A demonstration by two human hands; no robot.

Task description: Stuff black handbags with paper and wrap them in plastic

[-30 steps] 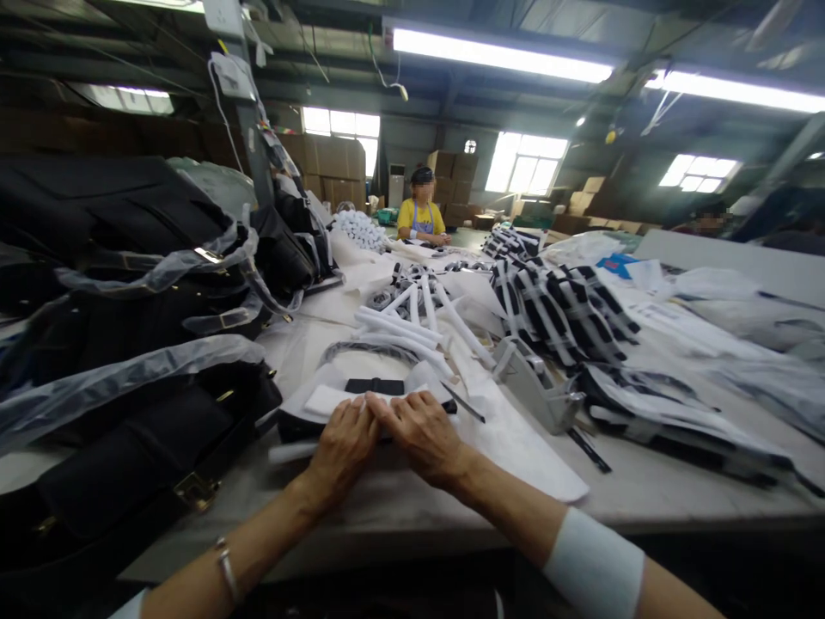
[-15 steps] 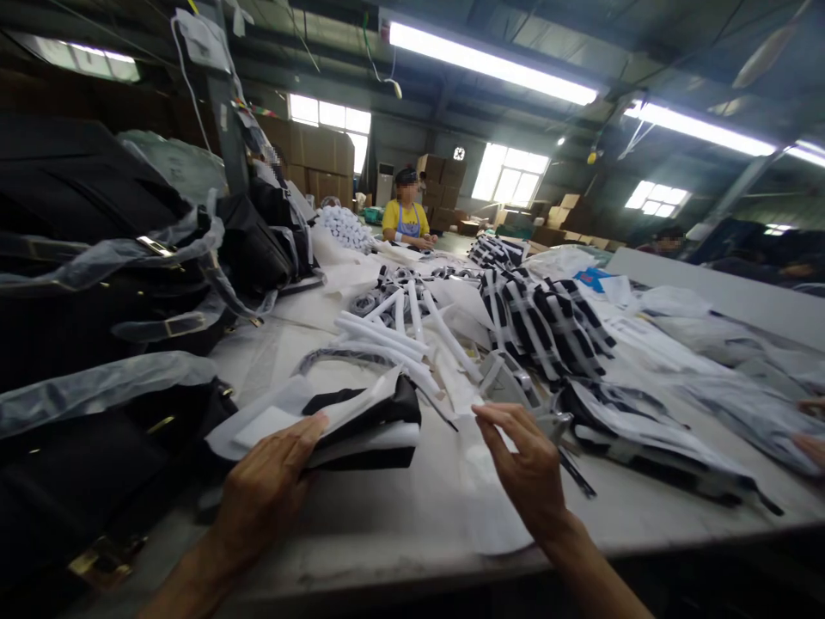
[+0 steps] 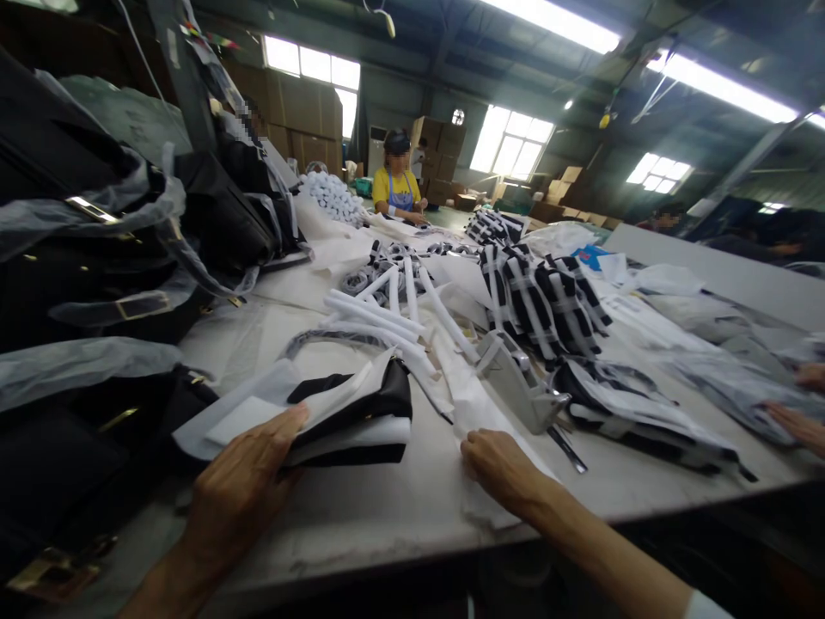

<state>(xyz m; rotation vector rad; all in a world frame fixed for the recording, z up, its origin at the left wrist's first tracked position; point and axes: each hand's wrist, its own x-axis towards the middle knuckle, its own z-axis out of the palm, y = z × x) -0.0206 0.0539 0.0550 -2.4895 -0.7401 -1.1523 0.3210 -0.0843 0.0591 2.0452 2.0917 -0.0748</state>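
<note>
My left hand (image 3: pixel 248 473) is closed around the side of a black bag (image 3: pixel 393 391), thumb on top. White sheets and padding stick out of the bag, and its strap (image 3: pixel 322 335) in a clear sleeve curves behind it. To the right, my right hand (image 3: pixel 493 464) has its fingers curled closed on the edge of a white paper sheet (image 3: pixel 480 404) lying on the table. Its fingertips are hidden under the hand. Just beyond it stands a light grey bag-shaped piece (image 3: pixel 516 387), with a dark strip (image 3: pixel 567 449) beside it.
Black bags with wrapped straps (image 3: pixel 96 301) are piled at the left. White rolls (image 3: pixel 374 318) lie mid-table, behind them black-and-white wrapped bundles (image 3: pixel 541 297). A flat wrapped bag (image 3: pixel 644 421) lies at right. A co-worker (image 3: pixel 396 185) sits across; another person's hands (image 3: pixel 799 421) show at the right edge.
My right hand has moved down and slightly left, its fingers going from a raised pinch to a closed curl on the white sheet. My left hand still grips the black bag. The view has shifted slightly.
</note>
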